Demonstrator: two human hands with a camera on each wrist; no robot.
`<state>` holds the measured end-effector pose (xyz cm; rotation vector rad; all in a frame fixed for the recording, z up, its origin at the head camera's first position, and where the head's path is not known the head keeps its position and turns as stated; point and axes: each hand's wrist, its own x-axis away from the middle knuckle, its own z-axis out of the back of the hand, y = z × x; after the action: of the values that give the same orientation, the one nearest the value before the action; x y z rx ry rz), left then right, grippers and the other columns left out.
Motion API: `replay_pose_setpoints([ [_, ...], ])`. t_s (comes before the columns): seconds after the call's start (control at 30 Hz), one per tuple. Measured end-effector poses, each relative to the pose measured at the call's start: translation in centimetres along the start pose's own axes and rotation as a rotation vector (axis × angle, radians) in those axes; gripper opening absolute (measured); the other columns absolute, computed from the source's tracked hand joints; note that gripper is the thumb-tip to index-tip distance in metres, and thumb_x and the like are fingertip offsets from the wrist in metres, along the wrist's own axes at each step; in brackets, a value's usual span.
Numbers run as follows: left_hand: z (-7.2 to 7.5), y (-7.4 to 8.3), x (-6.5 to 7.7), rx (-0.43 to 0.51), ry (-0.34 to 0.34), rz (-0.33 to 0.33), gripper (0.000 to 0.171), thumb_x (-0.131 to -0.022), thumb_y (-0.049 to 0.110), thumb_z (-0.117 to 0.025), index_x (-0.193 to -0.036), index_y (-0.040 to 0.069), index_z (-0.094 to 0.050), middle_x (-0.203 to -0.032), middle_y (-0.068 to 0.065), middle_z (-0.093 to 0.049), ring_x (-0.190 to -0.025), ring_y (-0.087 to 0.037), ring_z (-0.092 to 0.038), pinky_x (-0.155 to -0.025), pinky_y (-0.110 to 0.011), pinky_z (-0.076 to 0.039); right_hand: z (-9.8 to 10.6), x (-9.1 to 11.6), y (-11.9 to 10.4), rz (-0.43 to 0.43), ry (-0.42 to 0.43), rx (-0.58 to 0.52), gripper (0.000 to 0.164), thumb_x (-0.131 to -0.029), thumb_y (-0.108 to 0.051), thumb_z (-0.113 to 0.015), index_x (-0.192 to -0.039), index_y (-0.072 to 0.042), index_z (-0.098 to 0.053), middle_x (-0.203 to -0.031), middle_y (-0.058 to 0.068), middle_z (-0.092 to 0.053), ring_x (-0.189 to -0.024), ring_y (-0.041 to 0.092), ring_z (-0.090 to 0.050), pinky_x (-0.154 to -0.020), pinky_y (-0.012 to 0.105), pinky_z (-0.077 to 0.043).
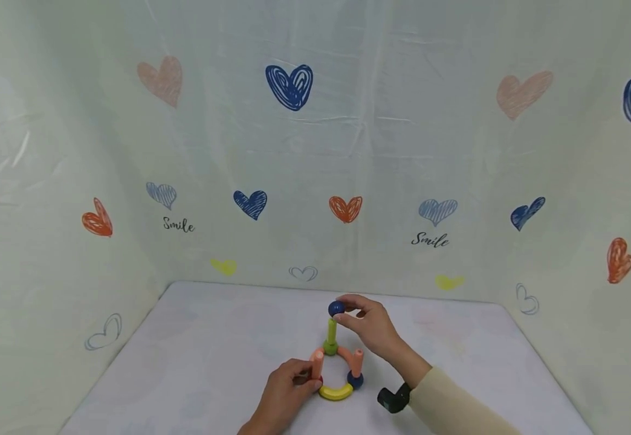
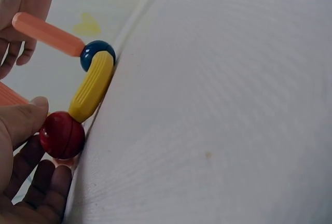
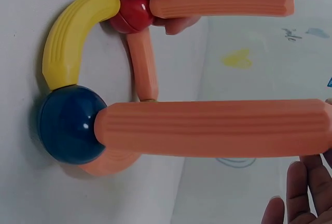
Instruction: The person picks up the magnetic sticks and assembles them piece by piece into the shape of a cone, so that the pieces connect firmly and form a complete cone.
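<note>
On the white table stands a ring of balls and curved sticks, with straight sticks rising from it. My right hand [image 1: 372,326] pinches a blue ball [image 1: 336,309] at the top of the upright light-green stick [image 1: 332,332]; whether they touch is hard to tell. That stick rises from a green ball [image 1: 330,348]. My left hand [image 1: 281,391] grips the red ball [image 2: 62,136] at the foot of one orange stick [image 1: 318,364]. Another orange stick [image 3: 218,129] stands on a second blue ball [image 3: 71,124]. A yellow curved stick [image 1: 336,393] joins the red and blue balls.
The white table [image 1: 212,338] meets a hanging white sheet [image 1: 207,151] printed with hearts at its back and sides. A black device [image 1: 394,399] sits at my right wrist, beside the beige sleeve [image 1: 451,402].
</note>
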<state>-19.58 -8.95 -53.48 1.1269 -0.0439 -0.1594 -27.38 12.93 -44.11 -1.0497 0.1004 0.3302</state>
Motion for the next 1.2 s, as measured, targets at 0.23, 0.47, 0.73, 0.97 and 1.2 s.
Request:
replay_pose_setpoints([
  [0.23, -0.2, 0.2, -0.1, -0.011, -0.004, 0.022, 0.032, -0.089, 0.026, -0.086, -0.117, 0.015, -0.077, -0.104, 0.005, -0.069, -0.1, -0.015, -0.069, -0.086, -0.033, -0.06, -0.8, 0.1, 0.5, 0.011, -0.027, 0.044, 0.032, -0.092, -0.02, -0.083, -0.123, -0.019, -0.075, -0.105, -0.009, -0.075, -0.108, 0.021, -0.066, -0.094, 0.038, -0.047],
  [0.47, -0.2, 0.2, 0.0, 0.006, 0.015, 0.018, 0.033, -0.089, 0.026, -0.086, -0.118, 0.015, -0.078, -0.104, 0.005, -0.069, -0.1, -0.014, -0.069, -0.085, -0.03, -0.06, -0.8, 0.3, 0.4, -0.001, -0.044, 0.03, 0.037, -0.092, -0.02, -0.083, -0.128, -0.019, -0.073, -0.111, -0.008, -0.074, -0.111, 0.022, -0.065, -0.094, 0.039, -0.047],
  [0.73, -0.1, 0.2, 0.0, -0.02, 0.021, -0.007, 0.033, -0.09, 0.027, -0.085, -0.119, 0.011, -0.078, -0.104, 0.004, -0.07, -0.1, -0.014, -0.07, -0.083, -0.026, -0.06, -0.8, 0.7, 0.4, 0.008, -0.069, 0.013, 0.034, -0.094, -0.02, -0.081, -0.127, -0.017, -0.072, -0.108, -0.007, -0.076, -0.104, 0.015, -0.068, -0.093, 0.037, -0.049],
  [0.97, -0.4, 0.8, -0.2, -0.114, 0.064, -0.007, 0.033, -0.09, 0.025, -0.085, -0.117, 0.007, -0.078, -0.102, 0.004, -0.07, -0.093, -0.01, -0.068, -0.078, -0.024, -0.059, -0.8, 1.4, 0.6, 0.012, -0.078, 0.027, 0.034, -0.094, -0.023, -0.082, -0.126, -0.018, -0.071, -0.106, -0.008, -0.075, -0.103, 0.014, -0.067, -0.096, 0.042, -0.049],
  [1.2, -0.8, 1.7, -0.3, -0.107, 0.105, 0.016, 0.029, -0.088, 0.018, -0.086, -0.112, 0.004, -0.077, -0.098, 0.001, -0.069, -0.088, -0.011, -0.068, -0.073, -0.024, -0.059, -0.6, 2.2, 0.8, 0.013, -0.112, 0.023, 0.036, -0.095, -0.026, -0.081, -0.129, -0.019, -0.071, -0.109, -0.009, -0.075, -0.106, 0.013, -0.066, -0.099, 0.05, -0.05],
])
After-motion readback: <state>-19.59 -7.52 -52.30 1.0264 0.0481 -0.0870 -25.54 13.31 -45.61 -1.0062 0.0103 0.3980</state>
